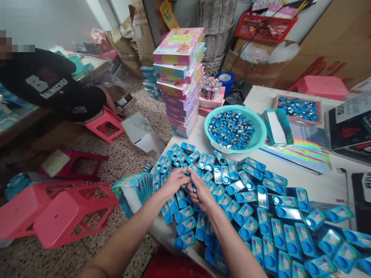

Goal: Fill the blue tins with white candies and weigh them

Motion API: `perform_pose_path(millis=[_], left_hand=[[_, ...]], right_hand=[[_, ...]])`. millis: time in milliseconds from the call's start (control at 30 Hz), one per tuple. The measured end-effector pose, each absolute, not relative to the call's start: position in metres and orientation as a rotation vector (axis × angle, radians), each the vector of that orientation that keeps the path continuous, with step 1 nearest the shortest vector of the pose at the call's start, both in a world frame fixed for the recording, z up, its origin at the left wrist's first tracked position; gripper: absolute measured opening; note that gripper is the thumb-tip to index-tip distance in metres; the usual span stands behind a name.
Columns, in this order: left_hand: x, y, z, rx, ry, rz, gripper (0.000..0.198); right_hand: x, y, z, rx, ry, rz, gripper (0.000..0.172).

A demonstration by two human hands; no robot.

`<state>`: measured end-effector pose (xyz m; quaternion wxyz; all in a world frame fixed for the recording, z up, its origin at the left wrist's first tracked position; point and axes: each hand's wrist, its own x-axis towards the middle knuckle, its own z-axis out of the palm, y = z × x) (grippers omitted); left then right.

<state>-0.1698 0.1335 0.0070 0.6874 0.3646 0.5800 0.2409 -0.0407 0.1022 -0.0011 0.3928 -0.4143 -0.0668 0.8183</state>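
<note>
Left hand [176, 180] and right hand [202, 192] meet at frame centre, fingers curled almost closed; any held item is hidden, grip cannot be told. Blue tins [262, 197] spread centre to lower right: presumably light, stiff, slick; pinch long edges.

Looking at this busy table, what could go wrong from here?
The tall stack of boxes is unevenly piled near the table's edge, so a bump might topple it. The left hand and right hand meet over crowded blue tins; a careless arm could nudge some off.
</note>
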Motion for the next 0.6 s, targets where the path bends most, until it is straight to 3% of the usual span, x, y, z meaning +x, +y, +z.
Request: perform_pose_path(millis=[100,267,433,600], left_hand=[[-0.186,0.161,0.001,0.994,1.622,0.524,0.025],[-0.214,0.223,-0.007,1.421,1.939,-0.034,0.013],[-0.205,0.263,-0.015,1.555,1.988,-0.401,0.029],[-0.192,0.281,-0.022,1.568,1.964,-0.703,0.023]], right_hand=[[-0.041,0.110,-0.004,-1.051,0.024,2.004,0.044],[-0.030,0.113,-0.012,-0.979,0.191,2.001,0.020],[-0.027,0.107,-0.016,-1.036,0.144,1.988,0.023],[-0.027,0.114,-0.012,-1.159,0.208,1.985,0.031]])
